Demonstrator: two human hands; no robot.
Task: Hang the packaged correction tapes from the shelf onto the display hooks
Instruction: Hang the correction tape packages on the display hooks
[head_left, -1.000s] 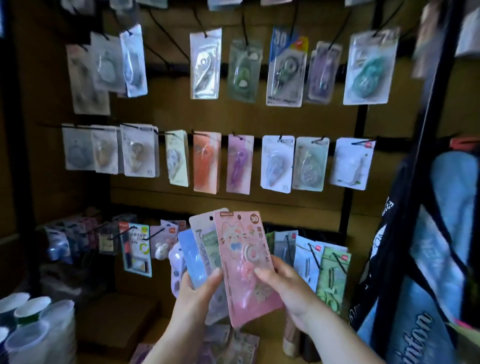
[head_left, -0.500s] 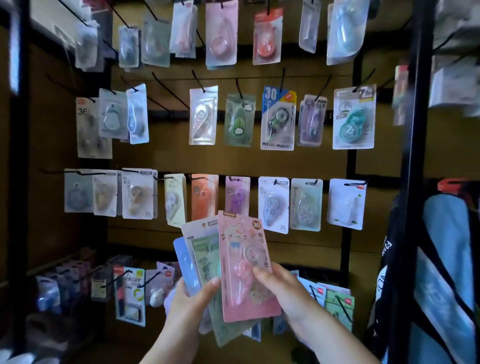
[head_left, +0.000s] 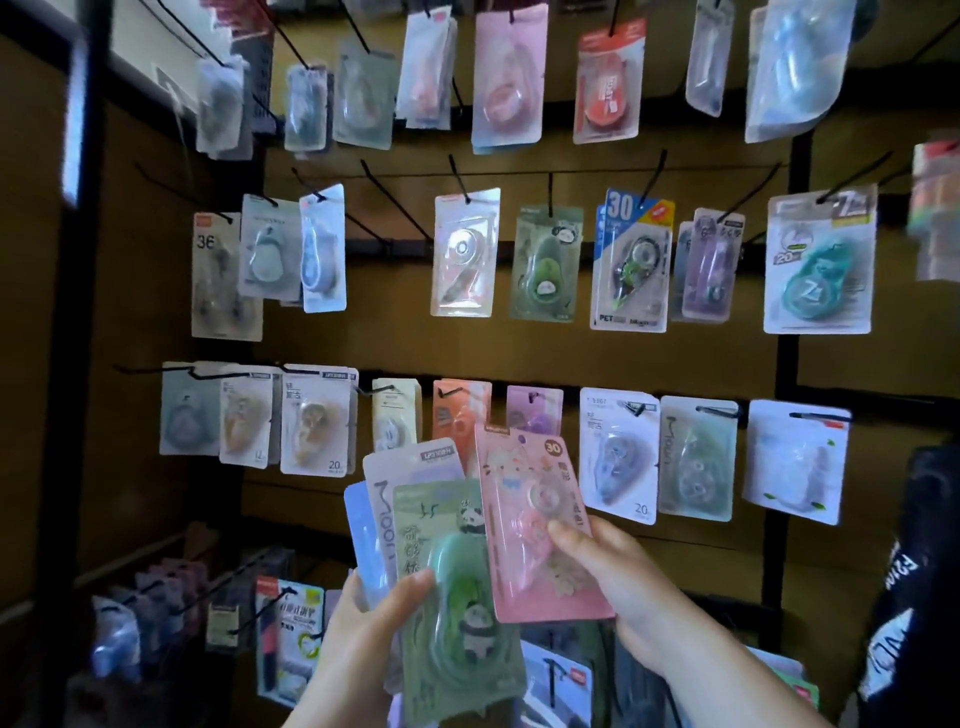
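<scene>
The left hand (head_left: 363, 639) grips a fan of packs, thumb pressed on the green pack (head_left: 457, 597) in front, with a grey pack (head_left: 384, 499) and a blue pack (head_left: 358, 525) behind. The right hand (head_left: 613, 587) pinches the pink pack (head_left: 530, 499) by its lower right edge, upright, overlapping the green one's right side. Both are held low before the rack, under its bare hooks (head_left: 396, 201) and in front of hung packs (head_left: 618, 457).

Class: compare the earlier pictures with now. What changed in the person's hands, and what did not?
The right hand has slid the pink correction tape pack rightward off the fan, uncovering the green panda pack under the thumb of the left hand. Both hands keep their grips; the hung packs are unchanged.
</scene>
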